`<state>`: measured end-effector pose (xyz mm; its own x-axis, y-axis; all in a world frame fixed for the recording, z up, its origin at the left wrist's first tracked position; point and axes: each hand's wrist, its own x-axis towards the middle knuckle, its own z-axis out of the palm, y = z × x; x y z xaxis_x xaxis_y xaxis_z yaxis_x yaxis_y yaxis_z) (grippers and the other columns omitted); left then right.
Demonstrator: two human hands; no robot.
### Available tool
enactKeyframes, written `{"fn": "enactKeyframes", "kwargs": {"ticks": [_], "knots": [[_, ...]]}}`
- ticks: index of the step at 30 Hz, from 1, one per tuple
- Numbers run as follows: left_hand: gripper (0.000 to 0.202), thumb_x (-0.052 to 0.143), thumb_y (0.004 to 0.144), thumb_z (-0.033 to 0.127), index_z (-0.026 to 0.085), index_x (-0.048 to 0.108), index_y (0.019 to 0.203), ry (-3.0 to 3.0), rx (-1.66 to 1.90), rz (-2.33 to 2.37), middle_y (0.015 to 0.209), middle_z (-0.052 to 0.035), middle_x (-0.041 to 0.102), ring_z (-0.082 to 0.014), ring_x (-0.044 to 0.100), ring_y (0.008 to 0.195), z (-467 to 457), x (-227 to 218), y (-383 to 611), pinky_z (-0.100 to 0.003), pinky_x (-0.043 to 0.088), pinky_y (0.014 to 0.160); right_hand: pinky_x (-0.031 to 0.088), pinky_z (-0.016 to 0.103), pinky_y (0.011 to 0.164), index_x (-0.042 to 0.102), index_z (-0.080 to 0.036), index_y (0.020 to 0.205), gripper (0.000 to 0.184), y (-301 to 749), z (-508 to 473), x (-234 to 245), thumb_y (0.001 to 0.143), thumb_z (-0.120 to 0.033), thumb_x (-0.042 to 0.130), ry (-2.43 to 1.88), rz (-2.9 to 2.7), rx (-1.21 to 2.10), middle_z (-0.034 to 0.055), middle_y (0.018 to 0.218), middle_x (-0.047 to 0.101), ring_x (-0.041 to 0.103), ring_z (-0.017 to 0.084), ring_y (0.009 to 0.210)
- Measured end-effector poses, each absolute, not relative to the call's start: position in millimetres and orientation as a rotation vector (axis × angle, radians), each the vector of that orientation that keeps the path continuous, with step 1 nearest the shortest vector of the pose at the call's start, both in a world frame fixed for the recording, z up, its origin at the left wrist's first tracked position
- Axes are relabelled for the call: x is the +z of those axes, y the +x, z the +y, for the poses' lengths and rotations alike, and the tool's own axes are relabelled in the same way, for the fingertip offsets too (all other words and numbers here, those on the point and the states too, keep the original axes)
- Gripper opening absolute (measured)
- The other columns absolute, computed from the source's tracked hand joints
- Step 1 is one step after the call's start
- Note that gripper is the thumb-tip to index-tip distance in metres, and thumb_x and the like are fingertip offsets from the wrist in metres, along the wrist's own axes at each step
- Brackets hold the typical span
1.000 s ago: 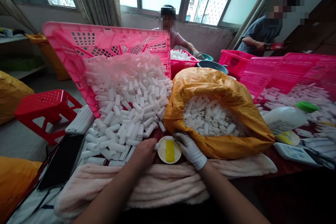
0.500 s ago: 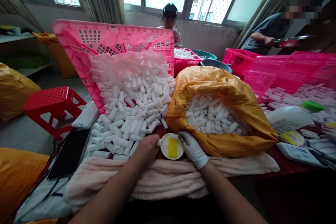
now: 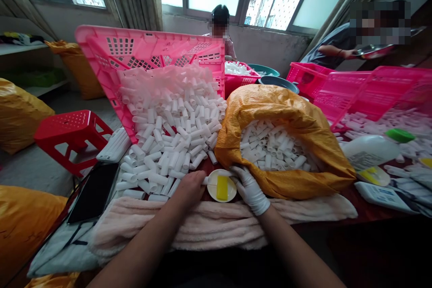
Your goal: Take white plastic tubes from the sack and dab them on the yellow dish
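My left hand (image 3: 187, 191), bare, and my right hand (image 3: 249, 190), in a white glove, meet over a round white dish (image 3: 216, 194) holding a yellow pad (image 3: 222, 187). Between their fingers a thin white tube (image 3: 218, 174) appears to cross above the dish. To the left, a heap of white plastic tubes (image 3: 165, 144) spills from a tilted pink basket (image 3: 151, 49). Right of my right hand lies an open orange woven sack (image 3: 270, 108), filled with more white tubes (image 3: 270, 148). A pale pink towel (image 3: 209, 229) lies under my forearms.
A black phone (image 3: 93, 192) and a red stool (image 3: 72, 137) are at left. A white bottle with a green cap (image 3: 371, 150) stands before another pink basket (image 3: 374, 90). Two co-workers (image 3: 219, 27) sit at the back; one (image 3: 337, 42) holds a metal bowl.
My view has turned slightly, shifting the scene. My hands stay over the dish. The co-worker at right has moved the metal bowl.
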<state>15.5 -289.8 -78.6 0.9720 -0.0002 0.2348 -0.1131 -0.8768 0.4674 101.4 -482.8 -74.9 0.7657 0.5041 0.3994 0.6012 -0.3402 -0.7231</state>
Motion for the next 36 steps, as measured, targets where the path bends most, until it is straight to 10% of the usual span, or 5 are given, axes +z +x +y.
{"fn": "enactKeyframes", "kwargs": {"ticks": [22,28,36], "knots": [[0.015,0.044,0.081,0.027,0.020,0.053,0.091,2.701,0.257,-0.220,0.080,-0.0032,0.064,-0.0181,0.060,0.075,-314.8,-50.3,-2.5,-0.026,0.043,0.066,0.047,0.031,0.089,0.060,-0.025,0.097,0.015,61.1,-486.9,-24.1,0.082,-0.023,0.056,-1.677,-1.154,-0.027,0.0042,0.104,0.060,0.056,0.017,0.100],[0.021,0.046,0.080,0.032,0.015,0.059,0.085,2.749,0.088,-0.089,0.075,-0.0100,0.065,-0.0230,0.061,0.070,-332.0,-46.6,-7.0,-0.030,0.043,0.062,0.047,0.025,0.054,0.056,-0.019,0.073,0.035,53.0,-472.4,-47.2,0.089,-0.044,0.036,-1.928,-0.712,0.030,0.0024,0.064,0.059,0.054,0.014,0.057],[0.026,0.057,0.074,0.040,0.022,0.064,0.092,2.198,-0.461,-0.486,0.079,0.0018,0.066,-0.0137,0.059,0.070,-329.5,-24.9,-12.7,-0.020,0.044,0.060,0.046,0.024,0.060,0.058,-0.020,0.072,0.030,25.1,-496.6,-42.6,0.088,-0.038,0.039,-1.917,-0.911,-0.005,0.0025,0.065,0.062,0.057,0.014,0.059]]}}
